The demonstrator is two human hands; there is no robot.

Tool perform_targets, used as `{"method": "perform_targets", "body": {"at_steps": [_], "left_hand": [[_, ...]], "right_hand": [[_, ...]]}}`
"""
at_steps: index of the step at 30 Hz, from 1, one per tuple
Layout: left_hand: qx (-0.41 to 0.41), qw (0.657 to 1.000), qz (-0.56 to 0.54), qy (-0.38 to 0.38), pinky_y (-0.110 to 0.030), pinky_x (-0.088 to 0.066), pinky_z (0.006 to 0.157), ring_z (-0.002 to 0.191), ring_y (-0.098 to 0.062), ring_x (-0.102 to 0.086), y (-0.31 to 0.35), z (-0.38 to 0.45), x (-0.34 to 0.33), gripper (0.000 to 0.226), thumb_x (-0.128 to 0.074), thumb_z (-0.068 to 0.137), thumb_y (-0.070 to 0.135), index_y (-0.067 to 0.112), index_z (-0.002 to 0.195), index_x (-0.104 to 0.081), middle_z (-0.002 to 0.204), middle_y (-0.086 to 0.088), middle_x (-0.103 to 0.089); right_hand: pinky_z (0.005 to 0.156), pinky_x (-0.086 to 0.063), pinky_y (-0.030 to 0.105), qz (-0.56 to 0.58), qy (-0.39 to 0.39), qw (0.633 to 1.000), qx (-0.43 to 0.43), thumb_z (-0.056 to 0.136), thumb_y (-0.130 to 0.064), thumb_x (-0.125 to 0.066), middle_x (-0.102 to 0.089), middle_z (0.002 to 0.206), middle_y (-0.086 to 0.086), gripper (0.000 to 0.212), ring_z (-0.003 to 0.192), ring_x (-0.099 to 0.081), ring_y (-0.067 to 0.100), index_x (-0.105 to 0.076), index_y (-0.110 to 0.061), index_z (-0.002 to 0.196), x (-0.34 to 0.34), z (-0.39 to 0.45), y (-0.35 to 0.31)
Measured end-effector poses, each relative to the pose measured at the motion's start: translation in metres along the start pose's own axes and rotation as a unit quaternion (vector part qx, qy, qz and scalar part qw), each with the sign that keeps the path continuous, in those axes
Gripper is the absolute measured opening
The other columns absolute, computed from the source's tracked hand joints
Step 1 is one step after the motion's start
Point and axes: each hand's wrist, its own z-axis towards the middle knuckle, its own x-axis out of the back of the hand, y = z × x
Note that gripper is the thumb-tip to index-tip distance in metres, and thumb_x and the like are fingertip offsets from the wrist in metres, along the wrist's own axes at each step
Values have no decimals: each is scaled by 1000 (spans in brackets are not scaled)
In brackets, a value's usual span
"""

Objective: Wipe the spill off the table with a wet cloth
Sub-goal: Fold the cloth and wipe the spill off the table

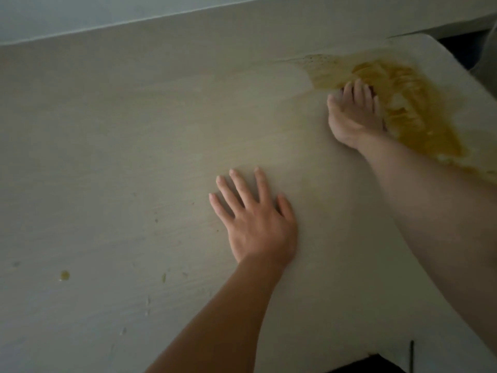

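The table (pixel 134 157) looks like matt, pale painted wood, its yellow spill (pixel 411 109) smeared wet and streaky.

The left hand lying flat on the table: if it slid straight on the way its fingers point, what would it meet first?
Only bare table lies ahead of the left hand, as far as the wall; the yellow spill sits off to its right.

Beyond where I work, a pale wall (pixel 107 9) runs along the far edge. At the far right corner I see a dark gap (pixel 457 47) with a grey shape (pixel 486 63) too blurred to identify. Near me lies a dark floor patch (pixel 363 366).
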Motion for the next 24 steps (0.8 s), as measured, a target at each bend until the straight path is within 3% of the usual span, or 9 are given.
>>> {"method": "perform_targets", "body": {"at_steps": [6,13,19,24], "left_hand": [[-3,1000,-5,5,-63,5,123,156,-44,5,1,1,-2,69,-22,102,54,25,164,-19,170,-22,-9],[-3,1000,8,-20,-62,7,123,156,-43,9,-1,2,2,70,-18,101,55,28,165,-13,171,-20,-4],[-1,1000,-2,-19,-62,7,123,156,-43,9,0,2,3,70,-17,100,55,28,165,-13,171,-20,-3],[4,1000,3,-15,-62,7,123,156,-43,10,0,2,0,70,-14,100,55,28,165,-12,171,-20,-3]], "right_hand": [[128,6,44,11,-12,999,34,103,-59,-8,7,173,4,78,159,9,21,-2,-12,165,-2,23,-57],[127,7,39,-23,-25,989,144,103,-61,-10,6,173,-2,76,159,8,14,-3,-18,166,-27,-44,-69],[127,9,37,-25,-14,996,83,97,-68,0,9,173,-2,84,158,11,12,1,-19,165,-18,-56,-2],[127,7,42,1,4,1000,30,92,-69,1,5,174,2,90,159,8,17,-1,-16,165,-9,-12,1]]}}
